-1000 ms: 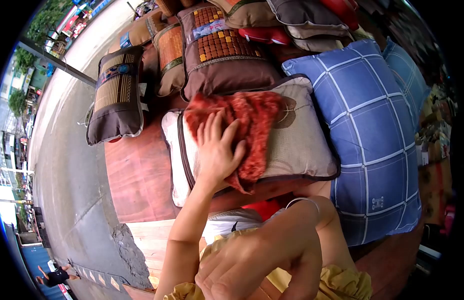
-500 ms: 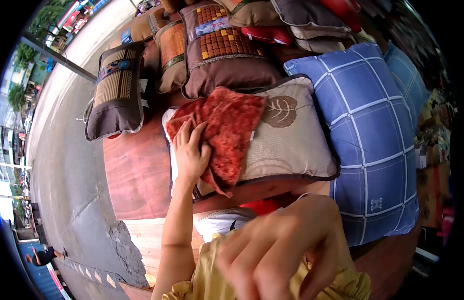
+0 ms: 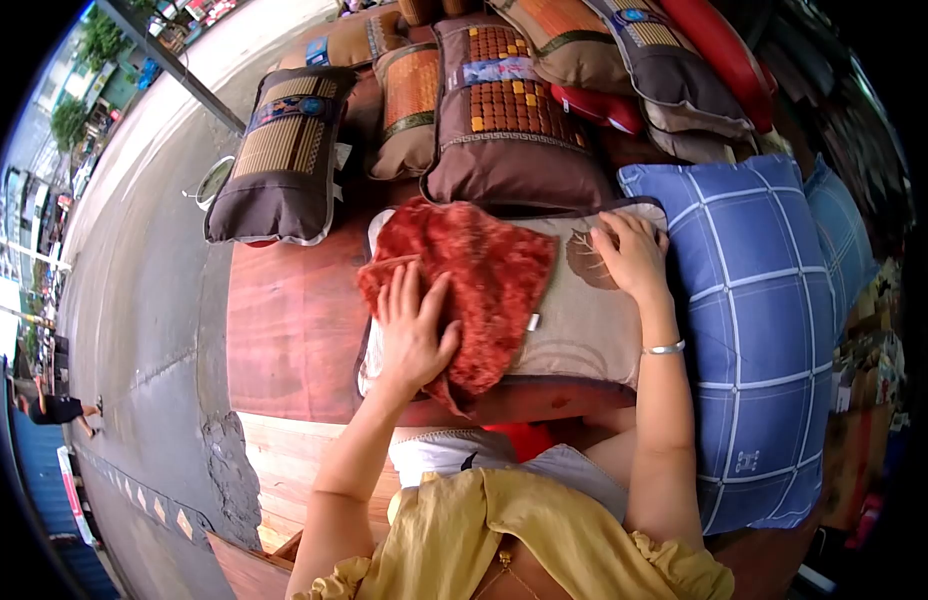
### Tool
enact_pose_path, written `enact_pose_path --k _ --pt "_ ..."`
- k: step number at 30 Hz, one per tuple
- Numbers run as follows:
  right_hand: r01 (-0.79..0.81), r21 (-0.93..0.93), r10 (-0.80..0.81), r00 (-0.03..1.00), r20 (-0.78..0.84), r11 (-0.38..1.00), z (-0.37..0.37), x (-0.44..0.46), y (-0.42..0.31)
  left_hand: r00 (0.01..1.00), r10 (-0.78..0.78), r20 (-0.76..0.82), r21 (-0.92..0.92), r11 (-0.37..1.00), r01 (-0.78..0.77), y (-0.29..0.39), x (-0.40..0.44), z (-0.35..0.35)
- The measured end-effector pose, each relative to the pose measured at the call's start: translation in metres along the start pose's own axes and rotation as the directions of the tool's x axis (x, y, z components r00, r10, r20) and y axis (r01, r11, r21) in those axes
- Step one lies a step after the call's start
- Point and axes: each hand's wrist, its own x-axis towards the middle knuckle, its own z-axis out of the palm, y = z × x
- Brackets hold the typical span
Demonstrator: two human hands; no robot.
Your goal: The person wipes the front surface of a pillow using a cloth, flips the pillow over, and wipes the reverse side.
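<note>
My left hand (image 3: 416,335) lies on a crumpled red patterned cloth (image 3: 489,275), its fingers spread over the fabric. The cloth covers the left part of a beige pillow (image 3: 584,330) with dark piping and a brown leaf motif. My right hand (image 3: 634,255) rests on the pillow's upper right corner, over the edge of the leaf, with fingers apart and slightly bent. A silver bangle (image 3: 664,348) circles my right wrist. Directly right of the pillow is a large blue checked pillow (image 3: 759,330).
The pillow lies on a reddish wooden table (image 3: 284,330). Behind it are a brown beaded pillow (image 3: 519,175), a dark pillow with a slatted panel (image 3: 284,155) and several other cushions. Grey pavement (image 3: 144,310) stretches to the left, where a person (image 3: 54,408) walks.
My right hand has moved from close to the camera out to the pillow's upper right corner. My left hand stays on the red cloth, and the view has shifted slightly.
</note>
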Motion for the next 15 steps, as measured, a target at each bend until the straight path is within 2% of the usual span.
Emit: enact_pose_path --k 5,7,9,11,15 --pt "-0.016 -0.032 0.018 0.998 0.067 0.999 -0.002 0.002 0.001 0.982 0.19 0.006 0.011 0.982 -0.19 0.059 0.049 0.016" --pt "0.039 -0.049 -0.04 0.999 -0.014 0.998 0.022 0.004 0.029 0.975 0.217 0.038 -0.039 0.976 -0.215 0.086 0.068 0.023" --pt "0.032 -0.002 -0.032 0.999 -0.002 0.999 0.016 0.004 0.029 0.969 0.234 0.077 -0.055 0.972 -0.23 0.104 0.085 0.026" --pt "0.025 0.01 -0.026 0.999 0.047 1.0 0.027 0.012 0.049 0.97 0.225 0.091 -0.097 0.971 -0.217 0.106 0.096 0.033" --pt "0.118 -0.012 -0.118 0.993 -0.026 0.993 0.029 0.005 0.05 0.979 0.201 0.013 -0.141 0.97 -0.198 0.079 0.092 0.037"
